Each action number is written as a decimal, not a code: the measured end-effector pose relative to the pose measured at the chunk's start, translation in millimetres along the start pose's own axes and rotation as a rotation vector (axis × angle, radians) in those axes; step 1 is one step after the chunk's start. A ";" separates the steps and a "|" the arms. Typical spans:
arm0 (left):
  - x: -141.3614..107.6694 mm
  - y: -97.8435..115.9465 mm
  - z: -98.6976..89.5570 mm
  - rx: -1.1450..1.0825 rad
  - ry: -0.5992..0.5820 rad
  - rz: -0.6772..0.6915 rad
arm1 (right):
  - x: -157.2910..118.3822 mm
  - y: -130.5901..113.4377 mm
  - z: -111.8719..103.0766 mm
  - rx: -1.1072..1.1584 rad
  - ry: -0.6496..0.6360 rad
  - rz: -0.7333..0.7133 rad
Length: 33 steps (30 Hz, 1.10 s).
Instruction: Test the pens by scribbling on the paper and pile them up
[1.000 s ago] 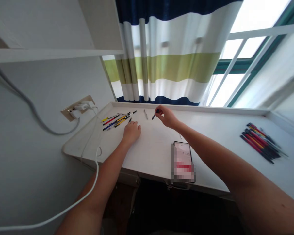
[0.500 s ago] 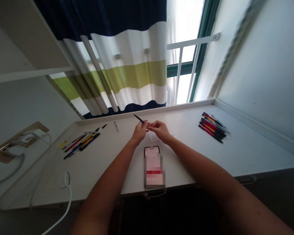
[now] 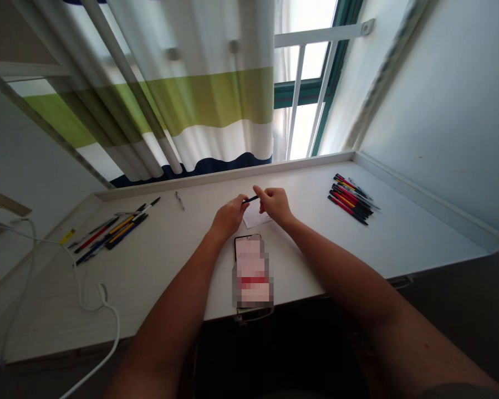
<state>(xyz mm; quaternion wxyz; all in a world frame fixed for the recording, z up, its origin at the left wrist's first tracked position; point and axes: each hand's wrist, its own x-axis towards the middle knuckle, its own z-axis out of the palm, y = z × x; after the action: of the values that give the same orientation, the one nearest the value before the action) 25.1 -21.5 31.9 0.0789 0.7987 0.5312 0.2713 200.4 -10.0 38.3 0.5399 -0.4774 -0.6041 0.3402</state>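
A dark blue pen point(image 3: 250, 200) spans the gap between my two hands, above a small white sheet of paper point(image 3: 253, 219) with some marks on it. My left hand point(image 3: 229, 215) is closed around the pen's left part. At the other end, the fingers of my right hand point(image 3: 276, 205) are curled with the thumb raised against the pen's tip; the exact grip is partly hidden. Closer to me than the paper lies a phone point(image 3: 249, 242), its screen lit and mostly blurred out.
Several pens point(image 3: 112, 230) lie loosely on the desk's left side, with a lone pen point(image 3: 179, 200) near the back edge. A pile of red, black and yellow pens point(image 3: 351, 200) is on the right. A white cable point(image 3: 115, 318) hangs over the front left edge.
The pen, which pointed up and left from my left hand, now slants toward my right hand, whose thumb has lifted to its end. More of the paper shows. The view has tipped downward.
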 end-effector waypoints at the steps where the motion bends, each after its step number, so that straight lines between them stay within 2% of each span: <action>1: -0.9 1.2 -1.1 0.013 0.009 -0.014 | -0.7 -0.8 -1.1 0.023 0.022 0.015; 3: -2.6 1.5 -3.6 0.001 0.031 -0.015 | -1.5 -1.5 -3.1 0.050 0.071 0.043; 5: -3.2 -0.8 -6.3 -0.047 0.039 0.014 | -1.3 -0.6 -4.6 0.054 0.061 0.081; 9: -0.7 -10.6 -9.9 -0.035 0.035 0.087 | 2.5 5.9 -4.1 0.060 -0.174 0.123; 11: 1.7 -15.5 -10.6 0.026 0.033 0.091 | 5.5 9.8 -2.7 0.073 -0.228 0.084; 14: 4.8 -19.1 -12.1 0.101 0.000 0.076 | 9.5 13.6 -1.0 0.103 -0.210 -0.016; 17: 6.4 -17.5 -15.2 0.149 0.016 0.066 | 11.1 14.3 -1.7 0.181 -0.165 -0.082; 23: 5.1 -15.8 -17.7 0.217 0.015 0.053 | 12.1 18.3 -6.1 0.076 -0.223 0.107; 27: 4.1 -20.0 -15.3 0.224 0.024 0.036 | 13.3 21.8 -5.8 0.210 -0.149 -0.002; 31: 3.8 -20.5 -14.9 0.223 0.016 0.026 | 14.0 22.9 -5.9 0.104 -0.189 0.079; 33: 3.7 -19.2 -15.7 0.227 0.012 0.023 | 14.2 22.3 -6.2 0.127 -0.172 0.033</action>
<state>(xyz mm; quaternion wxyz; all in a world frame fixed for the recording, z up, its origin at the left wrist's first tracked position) 2.6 -12.7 38.5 -0.0185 0.8071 0.5497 0.2147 211.7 9.8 23.4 0.5094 -0.4212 -0.6174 0.4265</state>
